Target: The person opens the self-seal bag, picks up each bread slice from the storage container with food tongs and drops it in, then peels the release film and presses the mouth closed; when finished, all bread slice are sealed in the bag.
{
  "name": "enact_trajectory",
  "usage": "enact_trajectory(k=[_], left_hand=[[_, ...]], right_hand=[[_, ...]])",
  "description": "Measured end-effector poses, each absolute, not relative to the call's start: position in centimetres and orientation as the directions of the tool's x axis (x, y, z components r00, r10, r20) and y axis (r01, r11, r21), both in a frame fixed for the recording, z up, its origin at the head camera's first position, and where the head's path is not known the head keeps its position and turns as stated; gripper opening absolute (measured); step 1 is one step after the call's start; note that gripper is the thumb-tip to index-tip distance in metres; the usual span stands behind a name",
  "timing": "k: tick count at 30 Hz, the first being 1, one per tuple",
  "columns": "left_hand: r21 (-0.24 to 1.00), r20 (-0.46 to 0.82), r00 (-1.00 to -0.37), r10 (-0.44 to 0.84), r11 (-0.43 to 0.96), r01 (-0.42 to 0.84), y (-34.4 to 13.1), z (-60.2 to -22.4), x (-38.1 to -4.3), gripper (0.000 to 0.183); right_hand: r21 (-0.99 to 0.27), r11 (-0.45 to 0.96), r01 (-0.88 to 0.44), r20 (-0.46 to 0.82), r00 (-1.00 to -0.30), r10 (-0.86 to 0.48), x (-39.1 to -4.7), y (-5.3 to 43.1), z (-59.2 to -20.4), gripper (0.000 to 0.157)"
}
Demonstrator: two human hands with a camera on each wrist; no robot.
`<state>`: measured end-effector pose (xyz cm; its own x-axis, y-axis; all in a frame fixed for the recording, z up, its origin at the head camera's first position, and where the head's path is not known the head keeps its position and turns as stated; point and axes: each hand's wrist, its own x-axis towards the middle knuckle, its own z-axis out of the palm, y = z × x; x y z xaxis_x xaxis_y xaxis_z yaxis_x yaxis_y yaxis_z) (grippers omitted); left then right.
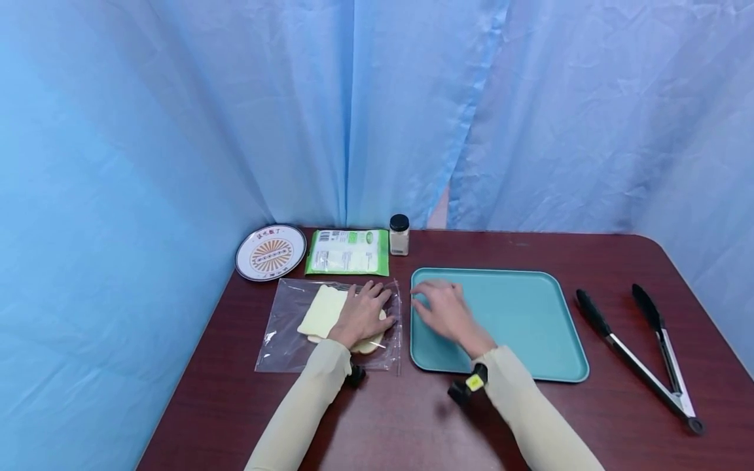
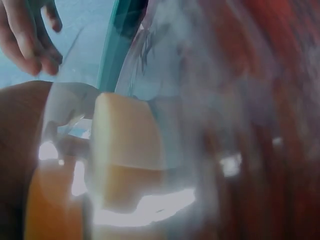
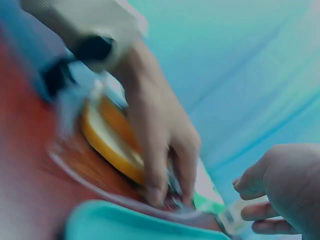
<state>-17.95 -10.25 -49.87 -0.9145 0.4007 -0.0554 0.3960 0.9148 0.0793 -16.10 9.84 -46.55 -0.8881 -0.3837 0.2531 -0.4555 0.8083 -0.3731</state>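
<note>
Slices of white bread (image 1: 323, 312) lie stacked in a clear plastic bag (image 1: 279, 343) on a dark red-brown table (image 1: 406, 432), just left of a teal tray (image 1: 515, 320). The left hand (image 1: 363, 315) rests over the bag and the bread's right part, fingers spread, gripping nothing that can be made out. The right hand (image 1: 443, 306) hovers over the tray's left edge, fingers loosely bent and apart, holding nothing. The bread looks light, soft and easily dented; a gentle, flat-fingered hold along its crust edges should suit. The thin bag looks limp and slippery, best pinched at its right edge.
</note>
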Motion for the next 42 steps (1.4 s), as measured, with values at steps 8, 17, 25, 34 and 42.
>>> enact_trajectory(k=[8,17,25,34,42], left_hand=[[0.033,-0.077,-0.914,0.399,0.917,0.398,-10.2,-49.9,-17.9,0.059],[0.031,-0.105,-0.912,0.396,0.918,0.395,-10.1,-50.0,-18.0,0.06],[0.035,-0.103,-0.916,0.388,0.921,0.387,-10.1,-49.9,-18.0,0.061],[0.02,-0.108,-0.915,0.388,0.921,0.388,-10.1,-49.9,-18.0,0.064],[0.012,-0.153,-0.915,0.373,0.927,0.376,-10.0,-49.8,-18.4,0.063]], right_hand=[[-0.377,0.859,-0.345,0.066,-0.936,-0.347,-20.7,8.6,-46.9,0.027],[-0.331,0.883,-0.332,-0.006,-0.935,-0.354,-23.0,6.3,-48.0,0.025],[-0.307,0.887,-0.345,-0.008,-0.931,-0.365,-24.0,5.6,-48.7,0.02],[-0.29,0.893,-0.345,-0.001,-0.933,-0.361,-24.4,6.0,-49.7,0.018],[-0.274,0.894,-0.354,0.01,-0.931,-0.365,-24.4,6.2,-49.9,0.018]])
